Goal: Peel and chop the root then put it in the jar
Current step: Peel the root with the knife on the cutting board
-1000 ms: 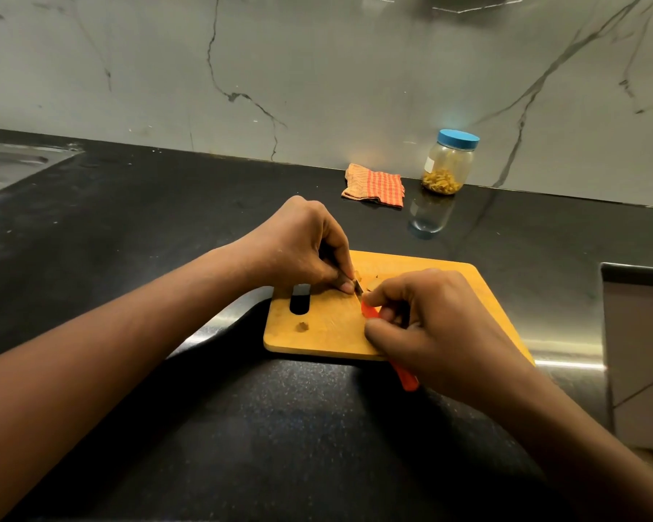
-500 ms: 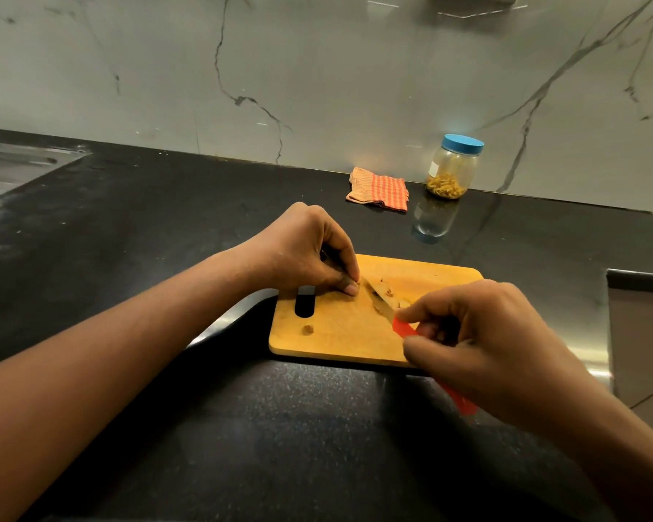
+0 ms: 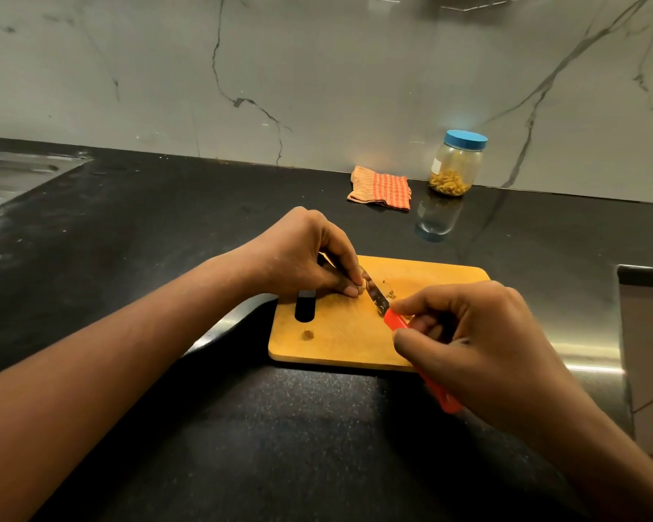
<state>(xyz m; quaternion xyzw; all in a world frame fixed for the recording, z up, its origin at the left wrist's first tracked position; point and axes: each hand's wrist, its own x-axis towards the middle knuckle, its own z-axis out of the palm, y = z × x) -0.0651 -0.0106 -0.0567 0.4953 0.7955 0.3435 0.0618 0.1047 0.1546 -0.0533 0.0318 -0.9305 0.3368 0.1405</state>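
Observation:
A yellow wooden cutting board (image 3: 340, 340) lies on the black counter. My left hand (image 3: 310, 258) pinches a small piece of root (image 3: 363, 281) against the board; most of the root is hidden under my fingers. My right hand (image 3: 468, 340) grips the red handle of a small knife (image 3: 394, 320), whose blade rests beside the root. A few chopped bits (image 3: 389, 292) lie just right of the blade, and one scrap (image 3: 308, 334) sits near the board's handle slot. A clear jar (image 3: 455, 165) with a blue lid and yellow pieces inside stands at the back wall.
A folded orange checked cloth (image 3: 379, 186) lies left of the jar. A steel sink drainboard (image 3: 12, 178) is at the far left. A pale appliance or box edge (image 3: 645, 356) rises at the right. Marble wall runs behind the counter.
My right hand drew the knife away to the right half a second ago, then brought the blade back beside the root. My left hand kept holding the root in place.

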